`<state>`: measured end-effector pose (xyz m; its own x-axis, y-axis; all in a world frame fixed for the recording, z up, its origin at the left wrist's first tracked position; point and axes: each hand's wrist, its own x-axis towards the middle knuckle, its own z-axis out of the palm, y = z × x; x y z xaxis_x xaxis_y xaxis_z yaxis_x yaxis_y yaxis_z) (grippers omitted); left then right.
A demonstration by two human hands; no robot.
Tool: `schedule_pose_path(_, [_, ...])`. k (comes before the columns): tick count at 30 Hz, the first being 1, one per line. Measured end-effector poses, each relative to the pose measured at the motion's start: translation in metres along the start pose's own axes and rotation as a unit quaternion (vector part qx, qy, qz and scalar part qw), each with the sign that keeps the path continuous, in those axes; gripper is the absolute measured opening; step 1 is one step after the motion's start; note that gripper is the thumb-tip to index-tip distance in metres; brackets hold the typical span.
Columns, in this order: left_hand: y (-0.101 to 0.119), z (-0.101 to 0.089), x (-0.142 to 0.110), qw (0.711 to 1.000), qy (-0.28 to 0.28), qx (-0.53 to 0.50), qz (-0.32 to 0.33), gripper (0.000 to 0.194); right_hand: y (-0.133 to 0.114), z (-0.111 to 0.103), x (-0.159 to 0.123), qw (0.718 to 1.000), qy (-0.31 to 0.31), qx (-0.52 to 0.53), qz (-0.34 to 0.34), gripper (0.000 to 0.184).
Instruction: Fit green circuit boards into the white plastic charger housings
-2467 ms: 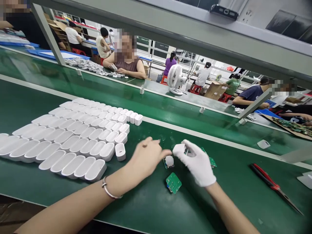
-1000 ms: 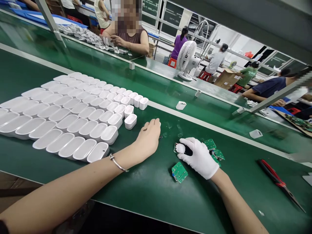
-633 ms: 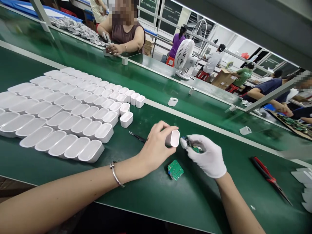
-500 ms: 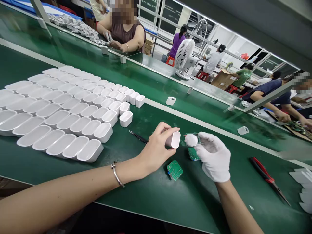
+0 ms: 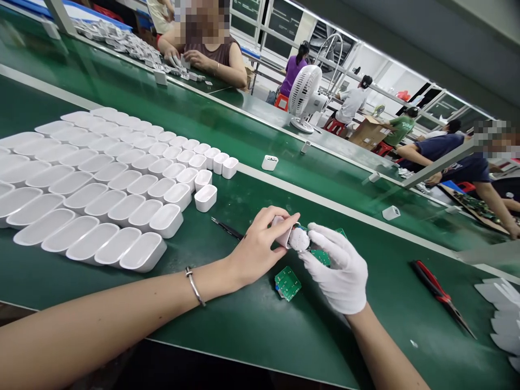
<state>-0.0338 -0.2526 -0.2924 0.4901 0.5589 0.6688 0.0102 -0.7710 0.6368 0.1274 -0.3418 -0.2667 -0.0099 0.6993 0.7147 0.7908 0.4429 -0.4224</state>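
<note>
My left hand (image 5: 260,246) is closed around a small white plastic housing (image 5: 283,233), its open end tilted toward the right. My right hand (image 5: 339,265), in a white glove, pinches a white rounded part (image 5: 299,240) with bits of circuit board and wire beside it. That part is at the mouth of the housing; how far it sits inside is hidden by the fingers. A loose green circuit board (image 5: 288,283) lies below the hands. Another green board (image 5: 320,257) shows behind the gloved fingers. Black tweezers (image 5: 227,228) lie by my left hand.
Rows of white open housings (image 5: 97,200) cover the left of the green table (image 5: 227,336). Red-handled pliers (image 5: 442,292) and white pieces (image 5: 501,309) lie right. Two single housings stand farther back. A fan (image 5: 304,97) and co-workers, including a person across the table (image 5: 207,54), are beyond.
My right hand has moved left, bringing the white rounded part up to the housing's open end. My left hand still grips the housing. The view has shifted slightly.
</note>
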Motion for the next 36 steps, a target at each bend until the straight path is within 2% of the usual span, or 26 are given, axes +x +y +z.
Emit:
schedule_pose_path(3, [-0.001,-0.001,0.0,1.0,-0.004,0.024,0.017,0.069,-0.006,0.002,0.001,0.998,0.002,-0.055,-0.027,0.041])
schedule_pose_path(7, [0.0,-0.003,0.001,0.997,-0.032,0.047,0.059,0.064,-0.012,0.004,0.002,0.997,-0.019,-0.07,0.001,0.034])
schedule_pose_path(9, [0.002,-0.003,0.002,0.998,-0.03,0.03,0.052,0.061,-0.013,0.004,0.003,0.998,-0.033,-0.02,0.047,0.041])
schedule_pose_path(10, [0.003,-0.003,0.002,0.999,-0.023,0.013,0.039,0.06,-0.013,0.003,0.003,0.995,-0.04,0.037,0.085,0.047])
schedule_pose_path(12, [0.005,-0.002,0.002,0.999,-0.011,-0.024,0.018,0.058,-0.014,0.002,0.004,0.965,-0.052,0.185,0.181,0.058])
schedule_pose_path(14, [0.008,-0.002,0.001,0.998,-0.014,-0.051,0.02,0.056,-0.015,0.004,0.004,0.911,-0.068,0.303,0.27,0.06])
schedule_pose_path(17, [0.01,-0.001,-0.002,0.996,-0.031,-0.073,0.046,0.054,-0.016,0.009,0.003,0.857,-0.096,0.362,0.353,0.062])
schedule_pose_path(19, [0.01,0.0,-0.002,0.994,-0.031,-0.084,0.057,0.054,-0.017,0.014,0.002,0.847,-0.082,0.377,0.367,0.059])
schedule_pose_path(23, [0.01,0.0,-0.002,0.993,-0.035,-0.09,0.074,0.054,-0.018,0.021,0.002,0.843,-0.039,0.403,0.355,0.043])
schedule_pose_path(25, [0.011,0.0,-0.001,0.992,-0.042,-0.092,0.071,0.052,-0.018,0.022,0.002,0.841,-0.03,0.407,0.355,0.041])
schedule_pose_path(28, [0.014,0.0,-0.001,0.992,-0.05,-0.114,0.023,0.051,-0.015,0.02,0.003,0.853,-0.032,0.38,0.356,0.04])
schedule_pose_path(31, [0.015,0.0,0.0,0.988,-0.051,-0.139,-0.038,0.052,-0.011,0.012,0.001,0.895,-0.054,0.303,0.323,0.034])
schedule_pose_path(34, [0.014,0.001,0.001,0.981,-0.041,-0.164,-0.096,0.053,-0.007,0.004,-0.002,0.965,-0.028,0.154,0.21,0.035])
schedule_pose_path(36, [0.013,0.002,0.001,0.972,-0.032,-0.183,-0.144,0.054,-0.006,0.001,-0.002,0.993,-0.01,0.044,0.113,0.035])
